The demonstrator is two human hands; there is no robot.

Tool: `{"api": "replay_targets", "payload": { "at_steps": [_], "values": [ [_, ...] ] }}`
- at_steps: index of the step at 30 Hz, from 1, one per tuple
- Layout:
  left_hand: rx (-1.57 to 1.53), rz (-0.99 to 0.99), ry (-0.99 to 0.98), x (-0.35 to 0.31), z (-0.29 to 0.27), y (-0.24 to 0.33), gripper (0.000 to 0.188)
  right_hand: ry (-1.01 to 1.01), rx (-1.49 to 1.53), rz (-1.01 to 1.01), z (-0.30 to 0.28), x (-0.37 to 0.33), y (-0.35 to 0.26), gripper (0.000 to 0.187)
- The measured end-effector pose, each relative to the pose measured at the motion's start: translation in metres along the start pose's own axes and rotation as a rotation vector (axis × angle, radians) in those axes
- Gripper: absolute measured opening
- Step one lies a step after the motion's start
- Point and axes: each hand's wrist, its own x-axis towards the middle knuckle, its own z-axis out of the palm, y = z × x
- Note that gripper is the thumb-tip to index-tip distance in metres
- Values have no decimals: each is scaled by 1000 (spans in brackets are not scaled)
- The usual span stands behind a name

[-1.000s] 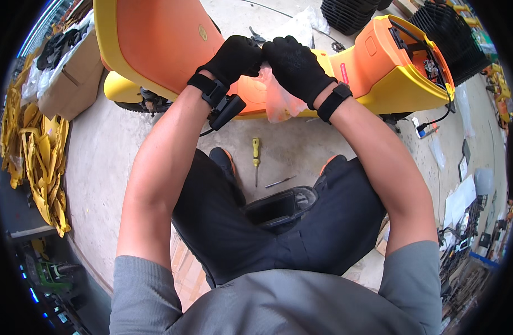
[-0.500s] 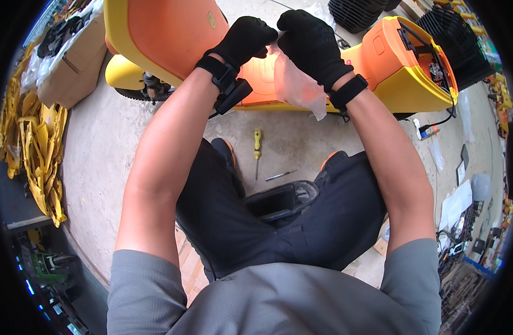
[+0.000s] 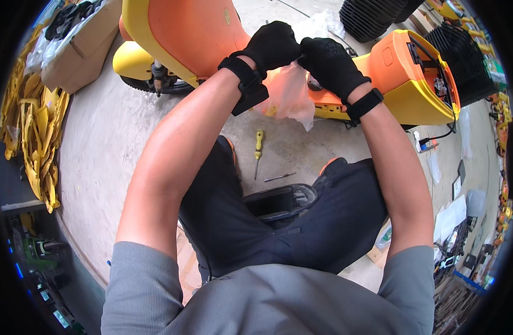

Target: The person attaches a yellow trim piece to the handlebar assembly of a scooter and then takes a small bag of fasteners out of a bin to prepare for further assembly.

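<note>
A thin, translucent plastic bag (image 3: 292, 97) hangs crumpled below my hands, in front of the footboard of an orange and yellow scooter (image 3: 195, 33). My left hand (image 3: 274, 47), in a black glove, is closed at the top of the bag. Right beside it my right hand (image 3: 332, 64), gloved too, is closed on the bag with its knuckles up. The two hands nearly touch. My fingertips are hidden by the gloves' backs. Past the bag, part of the footboard's yellow edge with slots shows under my right wrist.
On the concrete between my feet lie a yellow-handled screwdriver (image 3: 258, 151) and a thin metal bit (image 3: 280, 177). A black open tray-like part (image 3: 273, 204) sits between my thighs. Yellow panels (image 3: 36, 134) and a cardboard box (image 3: 80, 56) stand left; black ribbed baskets (image 3: 371, 19) stand far right.
Both hands have shifted right and slightly nearer in the picture, with the bag still between them. The bag hangs more gathered, and the view has moved a little.
</note>
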Motion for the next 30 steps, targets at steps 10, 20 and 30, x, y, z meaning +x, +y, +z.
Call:
{"api": "replay_targets", "payload": {
  "at_steps": [10,20,30],
  "values": [
    [245,16,243,4,8,1,25,142,-116,-84,-6,5,-1,5],
    [306,519,88,7,-5,-55,13,351,173,55,-6,17,0,10],
    [245,119,95,-5,-21,-29,18,150,216,94,12,5,-4,28]
  ]
}}
